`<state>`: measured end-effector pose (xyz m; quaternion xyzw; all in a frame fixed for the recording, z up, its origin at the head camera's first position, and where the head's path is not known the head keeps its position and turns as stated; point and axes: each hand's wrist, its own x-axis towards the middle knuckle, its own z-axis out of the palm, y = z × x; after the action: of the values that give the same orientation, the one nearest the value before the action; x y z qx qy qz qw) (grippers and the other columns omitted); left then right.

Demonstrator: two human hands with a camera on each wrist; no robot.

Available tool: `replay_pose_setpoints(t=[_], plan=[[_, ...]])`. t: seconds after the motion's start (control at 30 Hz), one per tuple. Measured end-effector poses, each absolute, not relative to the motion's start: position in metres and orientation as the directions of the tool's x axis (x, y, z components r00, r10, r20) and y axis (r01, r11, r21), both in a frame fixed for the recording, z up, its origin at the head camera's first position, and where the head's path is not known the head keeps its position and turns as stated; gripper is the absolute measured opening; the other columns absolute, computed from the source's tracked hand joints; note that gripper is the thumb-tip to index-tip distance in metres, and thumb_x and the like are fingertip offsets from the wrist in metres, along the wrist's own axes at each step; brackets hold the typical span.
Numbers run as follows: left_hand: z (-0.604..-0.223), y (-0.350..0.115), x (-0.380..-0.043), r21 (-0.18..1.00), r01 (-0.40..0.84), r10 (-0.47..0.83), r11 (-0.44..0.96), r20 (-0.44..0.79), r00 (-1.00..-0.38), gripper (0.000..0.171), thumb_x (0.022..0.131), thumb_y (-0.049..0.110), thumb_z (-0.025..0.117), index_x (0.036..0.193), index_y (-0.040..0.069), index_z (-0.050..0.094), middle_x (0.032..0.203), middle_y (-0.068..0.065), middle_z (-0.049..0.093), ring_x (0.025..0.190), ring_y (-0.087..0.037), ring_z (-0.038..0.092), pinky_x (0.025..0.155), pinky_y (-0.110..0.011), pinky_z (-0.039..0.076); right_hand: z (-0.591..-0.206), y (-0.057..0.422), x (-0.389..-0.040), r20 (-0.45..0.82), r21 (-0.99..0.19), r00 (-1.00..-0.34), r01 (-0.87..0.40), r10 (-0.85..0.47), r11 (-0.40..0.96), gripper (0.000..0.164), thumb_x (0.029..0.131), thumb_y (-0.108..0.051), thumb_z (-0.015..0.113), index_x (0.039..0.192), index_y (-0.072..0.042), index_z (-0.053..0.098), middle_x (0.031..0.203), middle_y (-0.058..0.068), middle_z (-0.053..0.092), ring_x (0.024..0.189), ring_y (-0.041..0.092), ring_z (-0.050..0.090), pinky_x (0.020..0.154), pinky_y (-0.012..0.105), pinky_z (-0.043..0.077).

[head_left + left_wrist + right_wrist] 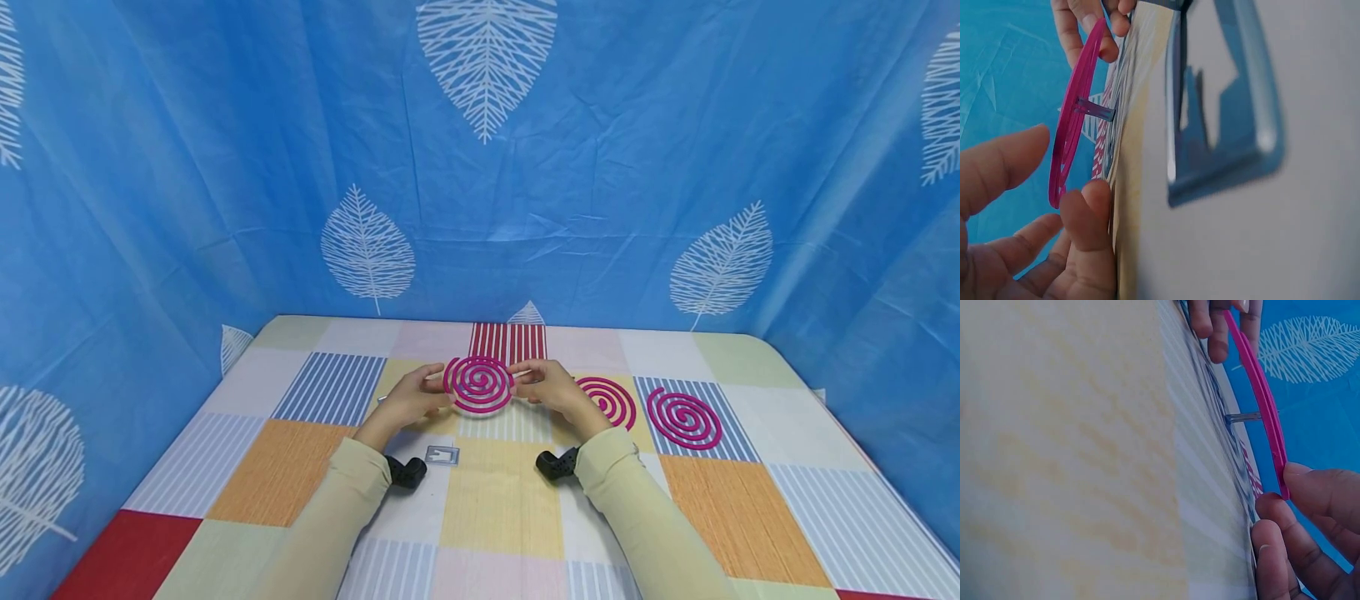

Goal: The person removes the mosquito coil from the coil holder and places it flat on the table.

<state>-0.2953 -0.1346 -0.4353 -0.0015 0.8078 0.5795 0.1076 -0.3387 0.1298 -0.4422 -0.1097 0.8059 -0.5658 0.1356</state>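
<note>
A magenta mosquito coil (480, 385) lies roughly level just above the table between both hands. A thin metal upright (1244, 417) stands beneath its middle, touching or nearly touching it. My left hand (412, 396) has its fingers around the coil's left rim; in the left wrist view one digit is above the coil (1071, 134) and others are below. My right hand (551, 387) pinches the opposite rim between thumb and finger, plain in the right wrist view. A flat metal stand (442, 455) with a cut-out lies near my left wrist.
Two more magenta coils lie to the right: one (611, 404) partly behind my right wrist, another (684, 418) farther right. A patchwork cloth (502, 500) covers the table. Blue curtains (585, 167) with white leaves surround the back and sides.
</note>
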Motion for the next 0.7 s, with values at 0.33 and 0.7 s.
replay_pose_setpoints(t=[0.33,0.7], plan=[[-0.4364,-0.1341,-0.2954,0.951,-0.13,0.161,0.279,-0.18,-0.97,0.07,0.101,-0.004,0.071,0.162,-0.008,0.038,0.116,-0.023,0.074,0.077,-0.01,0.065,0.068,-0.022,0.054,-0.4403,0.1296,-0.3371,-0.117,-0.939,-0.938,-0.003,-0.327,0.343,0.043,0.097,0.004,0.074,0.138,0.009,0.065,0.109,0.019,0.076,0.082,0.01,0.063,0.073,0.026,0.054],[-0.4379,-0.1341,-0.297,0.946,-0.132,0.148,0.297,-0.182,-0.972,0.07,0.099,-0.004,0.073,0.162,-0.006,0.041,0.103,-0.015,0.075,0.074,-0.01,0.063,0.067,-0.022,0.053,-0.4395,0.1322,-0.3397,-0.124,-0.952,-0.92,0.004,-0.372,0.307,0.064,0.091,0.01,0.076,0.151,0.011,0.052,0.115,0.023,0.077,0.086,0.009,0.069,0.078,0.025,0.056]])
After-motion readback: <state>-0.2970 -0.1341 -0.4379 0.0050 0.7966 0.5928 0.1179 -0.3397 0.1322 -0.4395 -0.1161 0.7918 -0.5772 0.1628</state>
